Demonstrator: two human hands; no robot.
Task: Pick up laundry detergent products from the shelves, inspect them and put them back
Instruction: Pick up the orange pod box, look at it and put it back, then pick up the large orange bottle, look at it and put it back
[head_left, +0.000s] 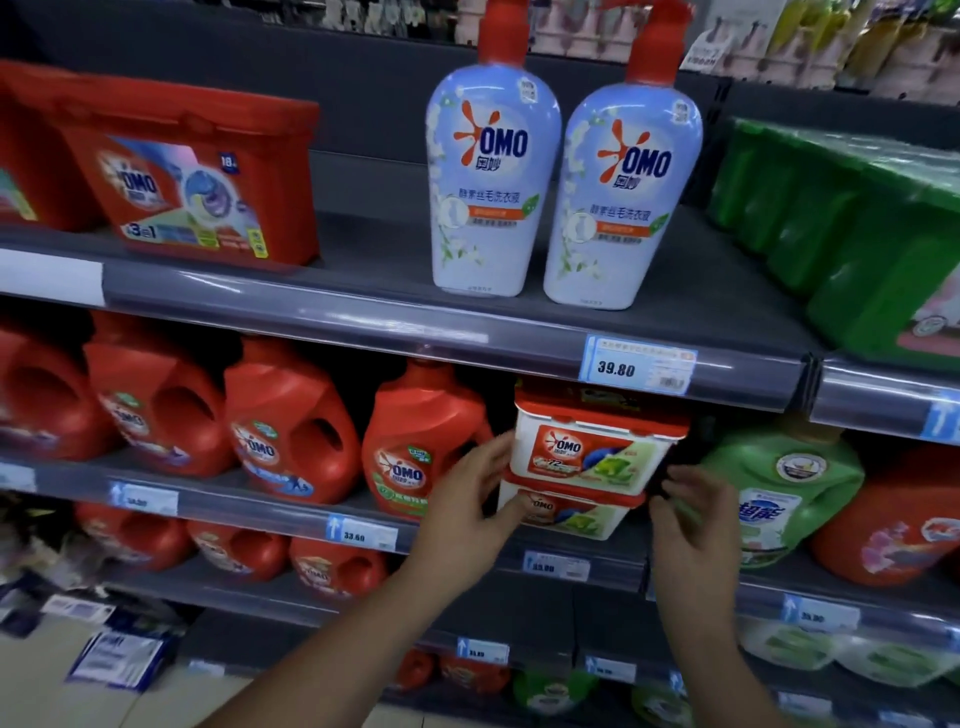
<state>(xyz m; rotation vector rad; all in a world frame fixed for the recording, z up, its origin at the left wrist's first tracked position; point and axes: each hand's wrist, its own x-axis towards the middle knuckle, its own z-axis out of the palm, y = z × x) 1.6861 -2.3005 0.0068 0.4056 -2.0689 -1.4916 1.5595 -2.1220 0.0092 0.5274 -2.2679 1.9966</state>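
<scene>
Two white OMO capsule boxes with red lids are stacked on the middle shelf, the upper box (592, 449) on the lower box (569, 514). My left hand (467, 504) is at their left side, its fingers touching the upper box's left edge and its thumb against the lower box's front. To the right of the stack is my right hand (693, 525), fingers spread and loosely bent. It sits close to the boxes with a small gap and holds nothing.
Two pale blue OMO bottles (493, 176) with red caps stand on the shelf above, beside a red capsule tub (197, 176) and green packs (852, 228). Red detergent jugs (291, 421) line the shelf to the left, and a green jug (779, 493) stands to the right. The shelf edge (363, 317) overhangs.
</scene>
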